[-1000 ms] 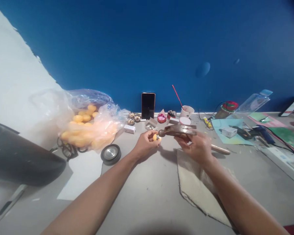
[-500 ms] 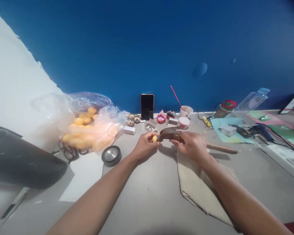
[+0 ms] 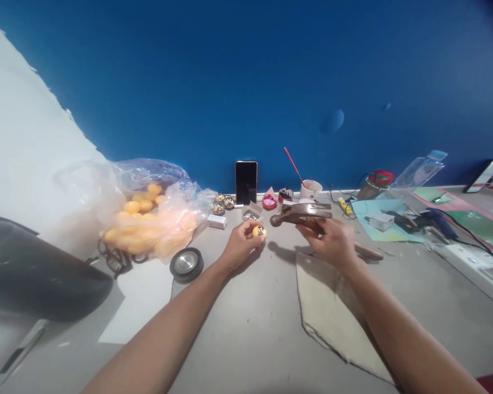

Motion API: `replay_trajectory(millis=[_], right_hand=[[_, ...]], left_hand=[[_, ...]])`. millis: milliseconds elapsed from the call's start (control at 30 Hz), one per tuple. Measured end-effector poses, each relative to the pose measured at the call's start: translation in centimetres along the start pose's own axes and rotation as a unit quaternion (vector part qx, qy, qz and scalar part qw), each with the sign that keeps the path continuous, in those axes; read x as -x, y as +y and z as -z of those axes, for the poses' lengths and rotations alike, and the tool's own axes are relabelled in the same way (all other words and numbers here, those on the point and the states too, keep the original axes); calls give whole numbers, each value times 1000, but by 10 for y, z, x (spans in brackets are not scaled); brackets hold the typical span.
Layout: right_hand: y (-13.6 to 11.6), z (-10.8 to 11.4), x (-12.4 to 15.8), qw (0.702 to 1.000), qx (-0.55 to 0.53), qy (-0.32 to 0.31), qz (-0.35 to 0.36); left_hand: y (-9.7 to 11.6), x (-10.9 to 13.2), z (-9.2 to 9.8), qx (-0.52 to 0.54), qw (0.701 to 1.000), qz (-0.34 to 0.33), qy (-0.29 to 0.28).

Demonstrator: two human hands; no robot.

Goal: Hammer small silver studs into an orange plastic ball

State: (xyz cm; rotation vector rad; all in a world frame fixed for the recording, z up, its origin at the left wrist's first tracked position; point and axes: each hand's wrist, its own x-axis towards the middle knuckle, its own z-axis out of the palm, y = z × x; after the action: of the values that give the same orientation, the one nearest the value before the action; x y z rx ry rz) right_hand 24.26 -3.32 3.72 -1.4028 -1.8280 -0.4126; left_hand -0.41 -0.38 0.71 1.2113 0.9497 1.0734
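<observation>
Between the fingers of my left hand [image 3: 241,243] is a small yellow ball [image 3: 259,232] with dark, shiny spots on its side. My right hand [image 3: 331,241] grips a hammer [image 3: 299,213] by its wooden handle. The hammer's head is held up just right of the ball, apart from it, its round face pointing left. Behind my left hand sits a small open box [image 3: 252,212] with shiny bits in it. Several metal-studded balls [image 3: 219,208] stand farther back to the left.
A clear plastic bag [image 3: 168,197] of yellow balls lies at left, near a black round lid [image 3: 187,265]. A phone [image 3: 245,182] leans on the blue wall, with a paper cup [image 3: 311,190] to its right. Cardboard [image 3: 332,312] lies under my right forearm; a dark cylinder [image 3: 33,268] juts in at left.
The hammer head has moved right, away from the ball, which it touched or covered before. The ball's spotted side now shows. My left hand stays about where it was.
</observation>
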Motion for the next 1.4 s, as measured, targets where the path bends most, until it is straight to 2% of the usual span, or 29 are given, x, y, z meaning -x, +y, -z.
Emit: replay_trajectory(millis=[67, 167, 300, 533, 833, 1000, 1133, 1267, 1400], right_hand=[[5, -3, 0, 999, 19, -32, -12], [8, -9, 0, 992, 53, -113, -22], [8, -15, 0, 978, 47, -204, -22], [4, -20, -2, 955, -9, -296, -22], [14, -25, 2, 946, -77, -314, -33], [16, -25, 3, 950, -119, -287, -20], [24, -31, 4, 955, -147, -259, -6], [29, -35, 4, 959, -148, -241, -7], [27, -35, 4, 958, -157, -240, -10]], left_hand=[[-1, -2, 2, 52, 999, 9, 9], [0, -6, 5, 118, 992, 31, 14], [1, -10, 8, 152, 987, 45, 31], [0, -11, 9, 220, 974, 43, 12], [-8, -17, 12, 245, 968, 43, 39], [-7, -18, 13, 284, 957, 39, 37], [-5, -18, 11, 273, 960, 32, 53], [-3, -17, 7, 241, 968, 50, 44], [-1, -15, 8, 253, 965, 67, 22]])
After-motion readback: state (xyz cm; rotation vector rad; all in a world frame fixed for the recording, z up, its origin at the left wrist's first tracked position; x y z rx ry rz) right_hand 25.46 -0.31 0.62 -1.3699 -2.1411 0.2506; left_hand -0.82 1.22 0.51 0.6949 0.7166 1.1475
